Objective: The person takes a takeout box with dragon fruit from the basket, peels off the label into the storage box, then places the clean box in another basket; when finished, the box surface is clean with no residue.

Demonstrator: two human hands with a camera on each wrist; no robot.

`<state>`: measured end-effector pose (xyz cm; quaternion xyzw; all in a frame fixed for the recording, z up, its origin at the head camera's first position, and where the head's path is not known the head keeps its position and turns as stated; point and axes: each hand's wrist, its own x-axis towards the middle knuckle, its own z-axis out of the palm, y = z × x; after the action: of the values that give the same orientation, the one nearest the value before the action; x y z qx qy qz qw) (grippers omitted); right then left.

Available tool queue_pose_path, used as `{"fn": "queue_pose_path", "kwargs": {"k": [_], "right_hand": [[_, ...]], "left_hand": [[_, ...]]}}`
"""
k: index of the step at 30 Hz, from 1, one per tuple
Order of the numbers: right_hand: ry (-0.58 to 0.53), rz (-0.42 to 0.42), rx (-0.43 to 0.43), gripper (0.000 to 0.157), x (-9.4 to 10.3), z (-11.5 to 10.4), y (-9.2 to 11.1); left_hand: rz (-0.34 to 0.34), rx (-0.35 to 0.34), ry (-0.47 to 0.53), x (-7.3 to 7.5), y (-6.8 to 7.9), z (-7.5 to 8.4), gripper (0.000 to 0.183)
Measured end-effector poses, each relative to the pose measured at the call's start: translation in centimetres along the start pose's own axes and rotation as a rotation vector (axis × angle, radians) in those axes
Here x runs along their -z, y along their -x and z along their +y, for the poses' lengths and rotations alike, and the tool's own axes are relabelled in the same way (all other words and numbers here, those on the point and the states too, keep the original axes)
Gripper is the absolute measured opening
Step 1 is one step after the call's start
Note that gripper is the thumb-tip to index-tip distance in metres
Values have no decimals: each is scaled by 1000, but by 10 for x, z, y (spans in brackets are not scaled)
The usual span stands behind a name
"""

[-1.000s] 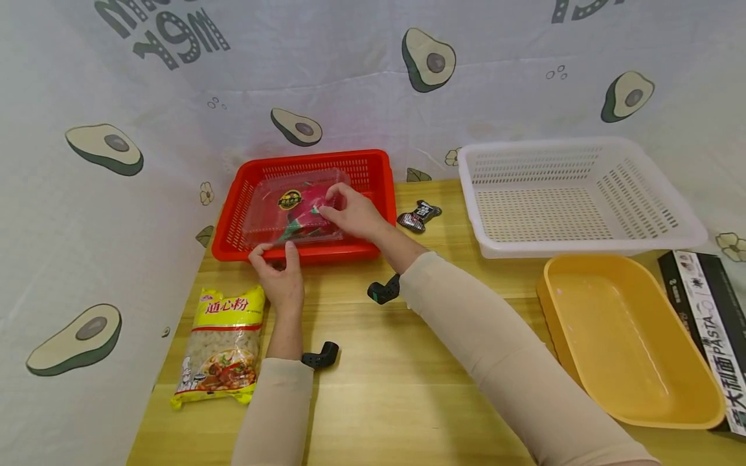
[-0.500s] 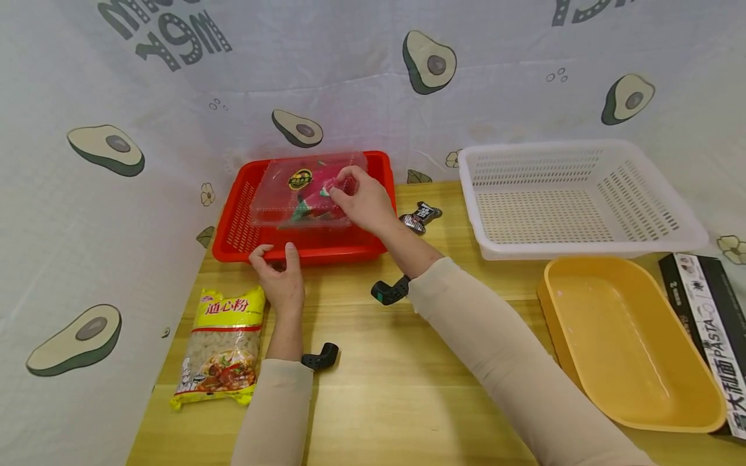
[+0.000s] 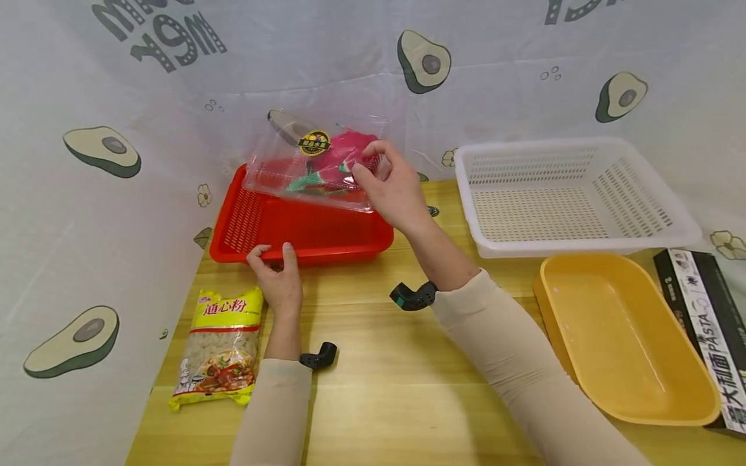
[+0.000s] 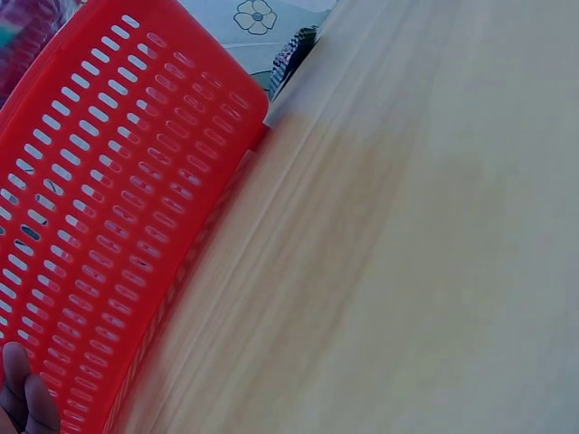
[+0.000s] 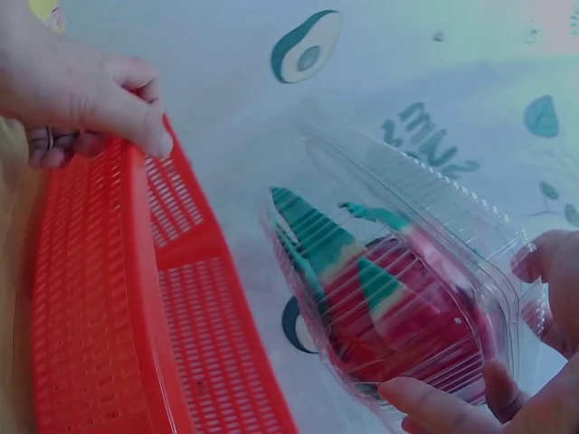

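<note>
My right hand (image 3: 397, 191) grips the right end of a clear plastic clamshell box (image 3: 276, 169) with a dark round label. Inside the box lies a pink dragon fruit (image 5: 393, 312) with green scales. The box is held tilted above the red basket (image 3: 303, 254), clear of its floor in the right wrist view. At the basket's front rim, my left hand (image 3: 280, 285) pinches the edge, thumb on top and fingers against the outer wall. The basket's perforated side (image 4: 109, 181) fills the left of the left wrist view.
A yellow bag of macaroni (image 3: 224, 346) lies at the left. To the right stand a white basket (image 3: 583, 247) and a yellow tub (image 3: 623, 330), with a black pasta box (image 3: 708, 323) beside them. A small dark packet (image 3: 432, 211) is mostly hidden behind my right hand.
My right hand has lifted the clamshell box with the dragon fruit up out of the red basket, towards the back and slightly right. My left hand stays on the rim.
</note>
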<state>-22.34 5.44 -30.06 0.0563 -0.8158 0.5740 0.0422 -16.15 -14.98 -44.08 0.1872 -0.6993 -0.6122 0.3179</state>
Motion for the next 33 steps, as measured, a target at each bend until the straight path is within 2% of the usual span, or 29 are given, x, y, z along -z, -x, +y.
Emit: {"fn": "queue_pose_path", "kwargs": {"k": [5, 8, 16, 20, 23, 30, 33], "right_hand": [[-109, 76, -21, 28, 12, 5, 17], [-170, 131, -23, 29, 18, 10, 29], [-245, 273, 62, 30, 34, 25, 56], [-272, 314, 47, 31, 40, 32, 68], [-289, 314, 24, 27, 44, 39, 76], [-347, 273, -37, 18, 51, 46, 99], [-375, 256, -57, 18, 54, 49, 109]], "left_hand": [[3, -3, 1, 1, 7, 16, 36], [3, -7, 5, 1, 7, 16, 35], [-1, -20, 3, 1, 5, 13, 35], [-4, -21, 17, 1, 5, 15, 36], [-7, -23, 26, 1, 5, 17, 36], [-12, -5, -2, 0, -7, -19, 39], [-23, 5, -2, 1, -7, -18, 39]]}}
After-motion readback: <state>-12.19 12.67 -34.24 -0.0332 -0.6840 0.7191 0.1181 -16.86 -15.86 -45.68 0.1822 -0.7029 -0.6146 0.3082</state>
